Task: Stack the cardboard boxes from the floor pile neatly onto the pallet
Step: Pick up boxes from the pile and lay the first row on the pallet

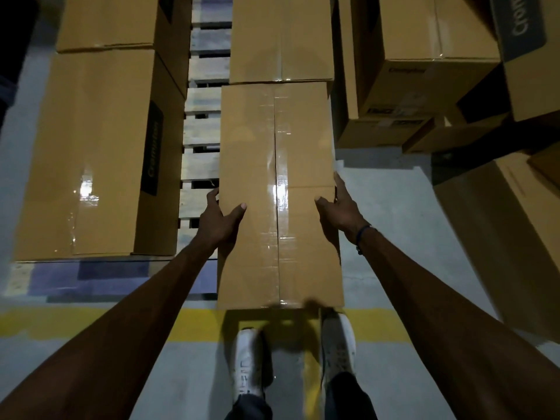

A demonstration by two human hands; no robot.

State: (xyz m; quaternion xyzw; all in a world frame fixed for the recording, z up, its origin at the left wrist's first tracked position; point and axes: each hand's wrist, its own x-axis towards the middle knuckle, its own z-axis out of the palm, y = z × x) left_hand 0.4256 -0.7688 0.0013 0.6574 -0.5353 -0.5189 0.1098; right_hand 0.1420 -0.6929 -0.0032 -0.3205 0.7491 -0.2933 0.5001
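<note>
Both hands clasp one taped cardboard box by its long sides, left hand and right hand with thumbs on top. The box lies half on the wooden pallet, butted against another box, its near end overhanging the yellow floor line.

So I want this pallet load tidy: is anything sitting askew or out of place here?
Yes: the held box, gripped by both hands, overhangs the pallet edge toward the shoes. The floor boxes at right lie at mixed angles.

Both hands gripping taped box
</note>
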